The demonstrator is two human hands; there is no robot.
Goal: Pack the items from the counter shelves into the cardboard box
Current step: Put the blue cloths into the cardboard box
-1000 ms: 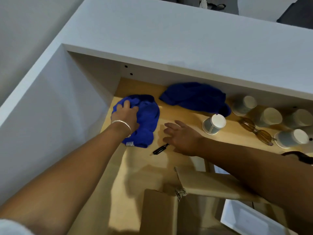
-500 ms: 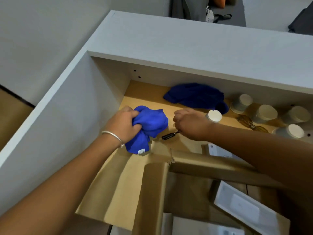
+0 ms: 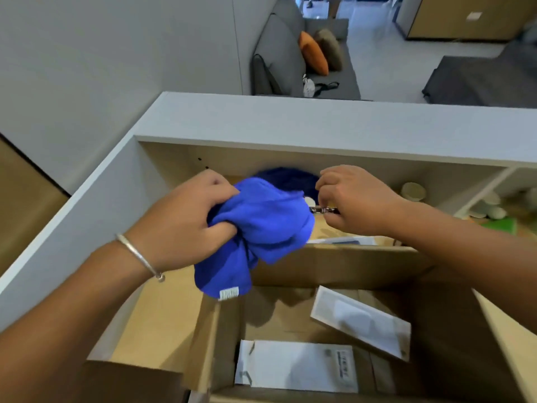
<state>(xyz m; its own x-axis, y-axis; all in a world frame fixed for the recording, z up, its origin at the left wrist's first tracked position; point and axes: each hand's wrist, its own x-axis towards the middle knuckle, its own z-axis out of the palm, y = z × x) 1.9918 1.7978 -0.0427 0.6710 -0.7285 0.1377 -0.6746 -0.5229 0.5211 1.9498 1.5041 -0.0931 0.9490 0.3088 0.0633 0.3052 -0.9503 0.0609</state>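
Observation:
My left hand is shut on a bunched bright blue cloth, held in the air over the far edge of the open cardboard box. My right hand pinches a small dark pen-like item just right of the cloth. A second, darker blue cloth lies on the wooden shelf behind, mostly hidden by the held cloth. Two flat white packets lie inside the box.
Pale cups stand on the shelf at right, with more cups and something green past a white divider. The grey counter top overhangs the shelf. A box flap stands at left.
Both hands have lifted off the shelf and drawn back toward the box, the left carrying the blue cloth and the right the small dark item. The camera has tilted up.

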